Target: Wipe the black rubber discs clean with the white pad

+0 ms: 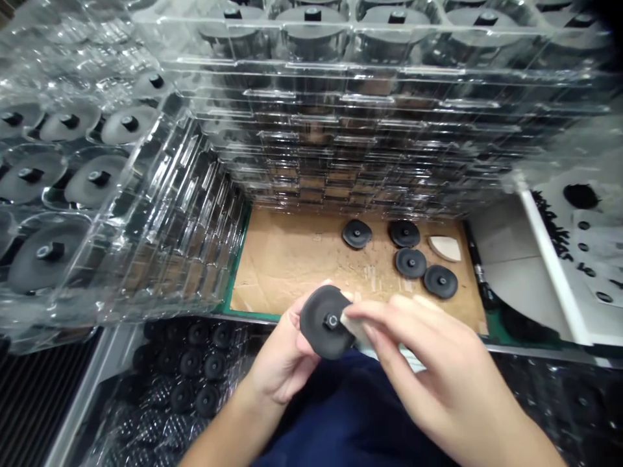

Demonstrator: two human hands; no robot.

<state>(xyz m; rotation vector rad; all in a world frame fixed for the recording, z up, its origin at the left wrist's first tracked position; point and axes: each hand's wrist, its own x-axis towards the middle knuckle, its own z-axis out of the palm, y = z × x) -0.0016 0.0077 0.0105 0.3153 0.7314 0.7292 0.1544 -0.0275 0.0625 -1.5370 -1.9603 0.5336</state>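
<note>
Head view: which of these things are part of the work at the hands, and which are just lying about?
In the work: left hand holding a black disc; right hand pressing a pale pad against it.

Lying about: four black discs and a second pale pad on cardboard; stacked clear plastic trays of discs.

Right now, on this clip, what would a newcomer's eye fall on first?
First come the hands at centre foreground: the left hand holds a black disc with a central hub, while the right hand holds a pale pad against it. Behind them rises a wall of stacked clear plastic trays holding similar black discs. Beyond the hands, a cardboard sheet carries four more black discs beside a pale wedge-shaped piece.
</note>
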